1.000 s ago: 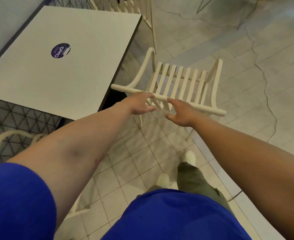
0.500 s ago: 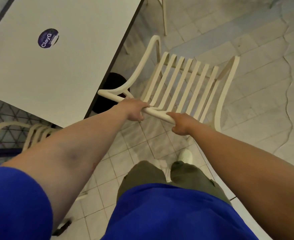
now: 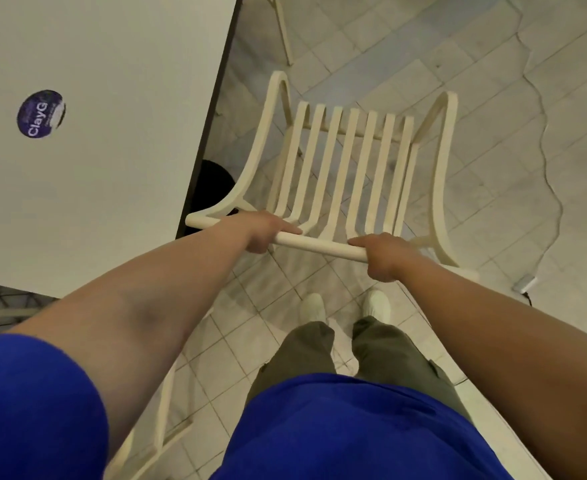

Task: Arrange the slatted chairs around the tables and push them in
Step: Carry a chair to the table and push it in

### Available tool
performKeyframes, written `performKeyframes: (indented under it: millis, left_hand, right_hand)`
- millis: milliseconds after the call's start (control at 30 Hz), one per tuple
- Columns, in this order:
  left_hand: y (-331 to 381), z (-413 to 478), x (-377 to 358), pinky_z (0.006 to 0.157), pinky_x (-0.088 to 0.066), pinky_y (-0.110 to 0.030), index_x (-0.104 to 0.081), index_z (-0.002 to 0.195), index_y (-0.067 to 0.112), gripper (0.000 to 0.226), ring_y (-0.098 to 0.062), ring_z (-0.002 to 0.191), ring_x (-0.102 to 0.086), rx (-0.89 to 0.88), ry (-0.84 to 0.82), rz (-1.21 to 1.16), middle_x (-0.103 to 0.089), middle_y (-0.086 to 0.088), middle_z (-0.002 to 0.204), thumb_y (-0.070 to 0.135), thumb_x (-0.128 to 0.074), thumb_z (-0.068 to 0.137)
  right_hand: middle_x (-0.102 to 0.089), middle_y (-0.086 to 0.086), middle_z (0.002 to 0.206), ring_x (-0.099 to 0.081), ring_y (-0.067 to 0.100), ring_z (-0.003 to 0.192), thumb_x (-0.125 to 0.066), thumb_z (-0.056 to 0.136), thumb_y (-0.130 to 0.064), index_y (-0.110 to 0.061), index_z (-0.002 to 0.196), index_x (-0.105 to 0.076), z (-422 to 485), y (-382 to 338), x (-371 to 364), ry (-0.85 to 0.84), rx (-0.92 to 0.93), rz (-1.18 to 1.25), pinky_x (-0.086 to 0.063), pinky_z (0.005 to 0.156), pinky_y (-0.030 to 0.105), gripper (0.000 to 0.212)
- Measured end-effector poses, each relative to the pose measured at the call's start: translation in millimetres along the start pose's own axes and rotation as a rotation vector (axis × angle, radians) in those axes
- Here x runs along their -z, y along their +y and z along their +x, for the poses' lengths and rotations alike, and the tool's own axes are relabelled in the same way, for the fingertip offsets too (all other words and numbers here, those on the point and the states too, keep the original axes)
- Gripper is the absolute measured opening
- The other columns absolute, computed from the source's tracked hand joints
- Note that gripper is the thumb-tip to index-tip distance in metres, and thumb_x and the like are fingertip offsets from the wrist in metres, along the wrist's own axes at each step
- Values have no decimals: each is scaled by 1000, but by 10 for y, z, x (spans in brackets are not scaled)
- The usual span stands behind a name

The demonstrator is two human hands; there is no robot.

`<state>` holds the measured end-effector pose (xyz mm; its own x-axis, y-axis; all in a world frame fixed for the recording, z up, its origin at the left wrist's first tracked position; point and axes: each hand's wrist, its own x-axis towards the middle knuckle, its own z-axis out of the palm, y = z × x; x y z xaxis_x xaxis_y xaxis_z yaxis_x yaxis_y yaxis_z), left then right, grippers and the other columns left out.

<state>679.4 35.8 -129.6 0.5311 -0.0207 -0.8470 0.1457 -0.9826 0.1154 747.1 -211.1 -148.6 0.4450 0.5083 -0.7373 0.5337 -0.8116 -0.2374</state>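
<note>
Both hands, my left hand [image 3: 262, 232] and right hand [image 3: 382, 256], grip the top rail of the cream slatted wooden chair [image 3: 347, 161] standing just right of the white square table [image 3: 112, 150]; I judge an even, square push advisable.

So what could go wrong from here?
One armrest of the cream slatted chair sits close to the dark edge of the white square table; swinging it in could knock them together. The left hand grips the top rail near the table corner, risking pinched fingers. A thin cable trails over the tiled floor; a chair leg may snag it.
</note>
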Motion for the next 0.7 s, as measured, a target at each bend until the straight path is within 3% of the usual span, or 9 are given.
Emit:
performKeyframes:
  millis: [167, 267, 433, 700]
  left_hand:
    - [33, -36, 15, 74, -42, -31, -27, 153, 51, 84, -16, 88, -49, -18, 34, 13, -47, 0, 149, -3, -50, 93]
    - [56, -37, 24, 75, -44, -32, -28, 153, 51, 86, -21, 99, -55, -34, 40, 14, -49, -2, 146, -5, -48, 91]
    - [99, -35, 19, 73, -44, -32, -29, 153, 51, 85, -18, 92, -51, -23, 40, 4, -50, -2, 144, -6, -45, 91]
    - [379, 27, 42, 75, -44, -33, -26, 153, 53, 88, -22, 101, -56, 9, 43, -25, -51, -1, 143, -7, -45, 90]
  right_hand:
    - [-56, 5, 127, -57, 24, 105, -58, 88, -4, -35, 150, -36, -21, 10, 6, 7, -11, 17, -48, 91, 36, 73]
    - [-56, 5, 125, -58, 23, 103, -58, 88, -5, -36, 149, -37, -21, 40, 27, -6, 1, -5, -50, 92, 38, 71]
    - [-57, 4, 123, -57, 21, 97, -57, 87, -2, -38, 148, -37, -9, 100, 37, -23, 18, -5, -50, 88, 36, 74]
    - [-59, 4, 121, -57, 22, 97, -59, 86, -1, -37, 145, -43, 13, 437, 141, -39, 63, -41, -50, 86, 36, 71]
